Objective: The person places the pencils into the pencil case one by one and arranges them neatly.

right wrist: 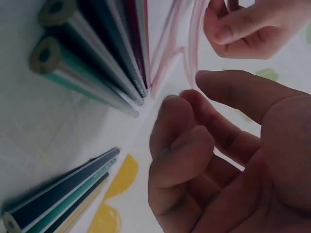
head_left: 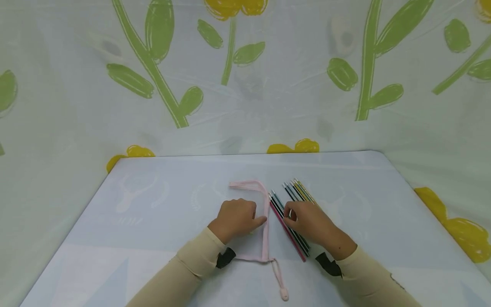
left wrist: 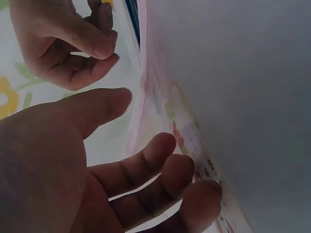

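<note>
A translucent mesh pouch with pink edging [head_left: 265,243] lies flat in the middle of the table, its pink wrist strap [head_left: 279,277] trailing toward the front. Over the pouch is my left hand [head_left: 235,217], fingers loosely bent and thumb apart from them, gripping nothing. Whether its fingertips touch the mesh I cannot tell. A strip with a colourful print [left wrist: 187,131] shows by those fingers. Just right of the pouch lie several pencils [head_left: 287,230] side by side. My right hand [head_left: 312,221] hovers above them with loosely curled fingers around empty space.
A second group of pencils [head_left: 297,189] lies slightly farther back and to the right, partly covered by the right hand. The pale printed table [head_left: 153,204] reaches back to a curtain [head_left: 268,106] patterned with green leaves and yellow flowers.
</note>
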`<state>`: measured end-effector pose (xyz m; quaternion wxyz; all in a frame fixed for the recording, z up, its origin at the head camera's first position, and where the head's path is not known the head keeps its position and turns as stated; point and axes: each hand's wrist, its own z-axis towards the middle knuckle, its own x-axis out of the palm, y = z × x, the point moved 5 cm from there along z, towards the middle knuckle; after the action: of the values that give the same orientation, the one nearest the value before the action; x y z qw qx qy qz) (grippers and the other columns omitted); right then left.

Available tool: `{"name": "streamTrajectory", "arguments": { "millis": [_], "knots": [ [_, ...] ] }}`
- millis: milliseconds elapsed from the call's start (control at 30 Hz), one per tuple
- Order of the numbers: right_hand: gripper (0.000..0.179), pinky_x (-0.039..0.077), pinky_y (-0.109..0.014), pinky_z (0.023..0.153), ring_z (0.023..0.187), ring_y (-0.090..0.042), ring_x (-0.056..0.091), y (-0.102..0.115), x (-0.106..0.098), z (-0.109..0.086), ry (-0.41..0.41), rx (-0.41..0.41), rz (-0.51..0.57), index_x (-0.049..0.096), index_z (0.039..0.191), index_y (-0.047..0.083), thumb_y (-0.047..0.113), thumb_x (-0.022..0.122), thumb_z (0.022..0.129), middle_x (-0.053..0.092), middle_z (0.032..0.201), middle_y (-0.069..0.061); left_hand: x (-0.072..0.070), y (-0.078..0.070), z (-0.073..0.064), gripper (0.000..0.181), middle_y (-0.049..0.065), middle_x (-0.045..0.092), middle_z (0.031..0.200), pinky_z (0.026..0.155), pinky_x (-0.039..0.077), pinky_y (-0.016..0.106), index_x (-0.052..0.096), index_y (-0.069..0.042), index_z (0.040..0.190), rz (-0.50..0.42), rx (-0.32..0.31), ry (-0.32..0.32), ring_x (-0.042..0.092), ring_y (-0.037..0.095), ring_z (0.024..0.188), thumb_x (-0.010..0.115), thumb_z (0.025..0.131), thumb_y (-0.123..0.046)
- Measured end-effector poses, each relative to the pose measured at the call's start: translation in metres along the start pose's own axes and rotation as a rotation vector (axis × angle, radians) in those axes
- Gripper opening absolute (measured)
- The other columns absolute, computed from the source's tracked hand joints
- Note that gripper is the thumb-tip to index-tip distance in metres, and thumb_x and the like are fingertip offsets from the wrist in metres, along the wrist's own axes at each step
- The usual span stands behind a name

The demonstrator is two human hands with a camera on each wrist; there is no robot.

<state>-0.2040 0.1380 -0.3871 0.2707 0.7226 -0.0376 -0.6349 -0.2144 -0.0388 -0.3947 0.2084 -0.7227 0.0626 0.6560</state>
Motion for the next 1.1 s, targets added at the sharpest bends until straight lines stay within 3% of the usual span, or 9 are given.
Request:
{"name": "streamTrajectory", "arguments": {
  "millis": [267, 500, 767, 1100],
  "knots": [
    [0.012, 0.042, -0.023, 0.052, 0.059, -0.01, 0.049, -0.001, 0.009, -0.002, 0.064, 0.02, 0.024, 0.063, 0.084, 0.015, 0.015, 0.074, 0.09, 0.055, 0.067, 0.004, 0.008, -0.009, 0.007, 0.048, -0.005, 0.039, 0.053, 0.045, 0.033, 0.028, 0.052, -0.016, 0.062, 0.055, 0.002, 0.059, 0.041, 0.01, 0.049, 0.062, 0.093, -0.052],
    [0.013, 0.042, -0.023, 0.051, 0.06, -0.011, 0.048, -0.001, 0.015, -0.003, 0.068, 0.018, -0.021, 0.064, 0.084, 0.014, 0.013, 0.075, 0.088, 0.054, 0.066, 0.004, 0.013, -0.009, 0.01, 0.048, -0.004, 0.04, 0.054, 0.045, 0.034, 0.029, 0.052, -0.015, 0.062, 0.046, -0.021, 0.092, 0.041, 0.011, 0.05, 0.062, 0.093, -0.05],
    [0.013, 0.042, -0.023, 0.052, 0.061, -0.01, 0.049, -0.002, 0.015, -0.002, 0.066, -0.001, -0.095, 0.064, 0.085, 0.013, 0.016, 0.077, 0.088, 0.056, 0.068, 0.004, 0.017, -0.009, 0.016, 0.057, -0.004, 0.039, 0.053, 0.046, 0.035, 0.029, 0.055, -0.016, 0.057, 0.046, -0.051, 0.13, 0.042, 0.012, 0.05, 0.057, 0.093, -0.06],
    [0.018, 0.041, -0.027, 0.053, 0.06, -0.011, 0.049, 0.001, 0.018, -0.003, 0.096, -0.001, -0.108, 0.063, 0.081, 0.015, 0.019, 0.08, 0.084, 0.057, 0.068, 0.006, 0.017, -0.01, 0.017, 0.055, -0.003, 0.042, 0.054, 0.049, 0.038, 0.031, 0.059, -0.015, 0.059, 0.043, -0.101, 0.189, 0.046, 0.014, 0.053, 0.057, 0.092, -0.06]
  ]
}}
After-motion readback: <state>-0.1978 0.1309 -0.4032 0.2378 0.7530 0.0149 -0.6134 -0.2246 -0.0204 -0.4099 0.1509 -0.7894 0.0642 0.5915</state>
